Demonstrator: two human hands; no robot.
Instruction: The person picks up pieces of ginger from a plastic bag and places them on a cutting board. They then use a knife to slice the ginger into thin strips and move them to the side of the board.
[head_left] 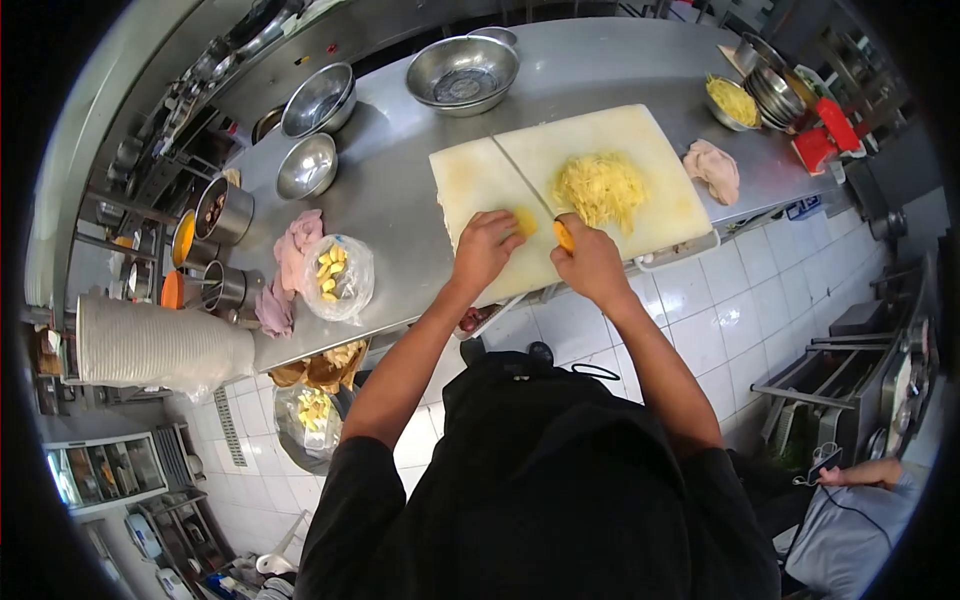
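My right hand [590, 262] grips the orange handle of a knife [525, 185], whose long blade lies across the white cutting board [470, 185]. My left hand [485, 245] presses down on a small yellow piece of food [526, 221] beside the blade. A heap of shredded yellow strips [600, 187] lies on the board to the right of the blade.
Steel bowls [462, 72] [318, 100] [306, 165] stand at the back of the steel counter. A plastic bag of yellow chunks [338, 277] and pink cloths [296, 250] [713, 168] lie on it. A bowl of yellow shreds [733, 102] sits far right. Another person's hand [860, 473] shows at lower right.
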